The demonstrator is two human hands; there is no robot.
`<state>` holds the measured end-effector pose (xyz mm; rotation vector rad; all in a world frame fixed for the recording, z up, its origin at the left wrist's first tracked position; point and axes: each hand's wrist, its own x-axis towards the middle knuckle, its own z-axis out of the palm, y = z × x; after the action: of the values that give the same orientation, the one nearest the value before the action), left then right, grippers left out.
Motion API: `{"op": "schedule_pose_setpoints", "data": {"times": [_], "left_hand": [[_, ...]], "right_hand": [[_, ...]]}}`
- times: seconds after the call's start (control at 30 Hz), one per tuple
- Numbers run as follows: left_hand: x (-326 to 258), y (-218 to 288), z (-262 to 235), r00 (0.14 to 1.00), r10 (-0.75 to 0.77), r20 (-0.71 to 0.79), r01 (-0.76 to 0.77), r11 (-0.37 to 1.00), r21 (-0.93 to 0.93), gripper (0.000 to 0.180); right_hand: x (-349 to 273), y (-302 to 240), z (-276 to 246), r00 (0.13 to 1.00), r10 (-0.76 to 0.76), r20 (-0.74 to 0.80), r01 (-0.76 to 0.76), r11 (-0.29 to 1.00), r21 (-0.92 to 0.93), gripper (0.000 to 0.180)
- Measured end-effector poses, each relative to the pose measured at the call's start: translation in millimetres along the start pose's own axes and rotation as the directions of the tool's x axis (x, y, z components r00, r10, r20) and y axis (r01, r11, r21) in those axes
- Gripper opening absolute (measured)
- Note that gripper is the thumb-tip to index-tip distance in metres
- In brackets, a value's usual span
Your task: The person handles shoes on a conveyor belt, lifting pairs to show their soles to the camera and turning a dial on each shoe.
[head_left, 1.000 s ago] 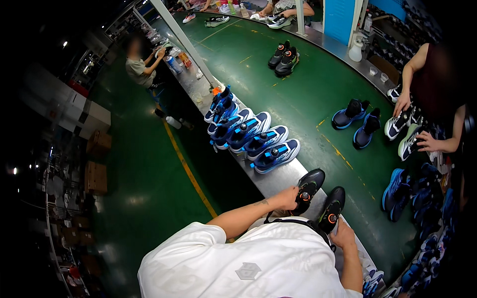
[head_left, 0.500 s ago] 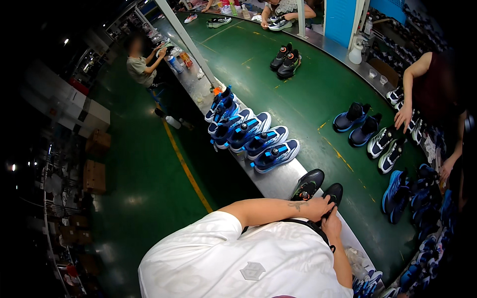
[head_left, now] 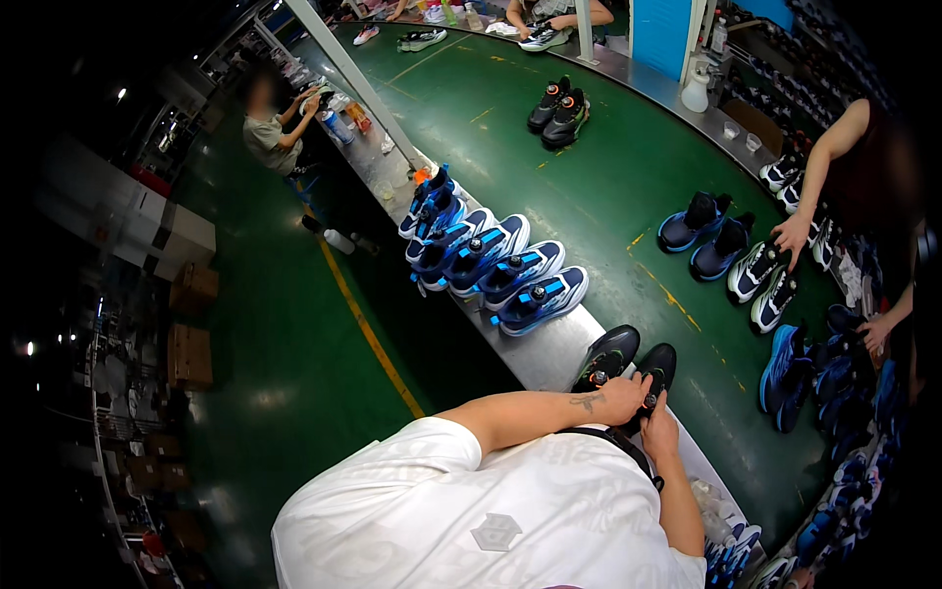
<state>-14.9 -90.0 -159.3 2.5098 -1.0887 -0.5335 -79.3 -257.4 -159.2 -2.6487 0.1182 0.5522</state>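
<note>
Green work surface (head_left: 589,216): marked with worn yellow lines and bordered by a metal ledge (head_left: 552,365); clock directions are read from the two hands.
Right-hand black shoe (head_left: 666,361): held at the ledge's edge, toe pointed toward 12 o'clock; whether its sole is supported cannot be told.
Left-hand black shoe (head_left: 615,346): placed just beside its mate, at 11 o'clock.
Left hand (head_left: 626,398): brought across from 9 o'clock, fingers extended over the shoe beside its orange-ringed dial (head_left: 650,401); whether the dial is pinched cannot be told.
Right hand (head_left: 660,428): partly curled at the shoe's near right side, close to the left hand; its grip is mostly hidden.
Blue-and-white shoes (head_left: 545,299): lined along the ledge between 10 and 11 o'clock.
Distant black pair (head_left: 559,113): set on the green surface, between 11 and 12 o'clock.
Co-worker's hand (head_left: 793,236): lowered, fingers spread, toward black-and-white shoes (head_left: 754,273) between 1 and 2 o'clock.
</note>
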Motion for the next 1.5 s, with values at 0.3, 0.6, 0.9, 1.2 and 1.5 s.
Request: {"op": "schedule_pose_setpoints", "data": {"times": [0.3,0.6,0.9,1.2,1.5], "left_hand": [[-0.6,-3.4,5.2,0.997,-0.069,-0.018,0.069,0.997,-0.021,0.076],[-20.0,-3.5,-48.2,0.908,0.103,-0.407,-0.267,0.889,-0.373,0.045],[-107.9,-39.3,-57.9,0.926,-0.273,-0.26,0.109,0.855,-0.506,0.016],[-95.3,-31.8,-44.1,0.972,0.05,-0.23,-0.13,0.93,-0.345,0.02],[-81.0,-21.9,-51.6,0.986,0.041,-0.16,-0.089,0.949,-0.304,0.02]], "right_hand": [[-2.9,-10.0,17.4,0.987,0.158,0.028,-0.16,0.971,0.175,0.082],[-7.3,9.9,28.0,0.984,0.178,0.007,-0.175,0.957,0.232,0.084],[-17.0,-4.3,38.7,0.981,0.097,0.168,-0.152,0.923,0.353,0.091],[-16.7,5.0,42.1,0.993,0.005,0.114,-0.058,0.883,0.465,0.091],[-37.2,-19.4,-29.7,0.999,0.012,-0.051,0.004,0.953,0.304,0.052]]}}
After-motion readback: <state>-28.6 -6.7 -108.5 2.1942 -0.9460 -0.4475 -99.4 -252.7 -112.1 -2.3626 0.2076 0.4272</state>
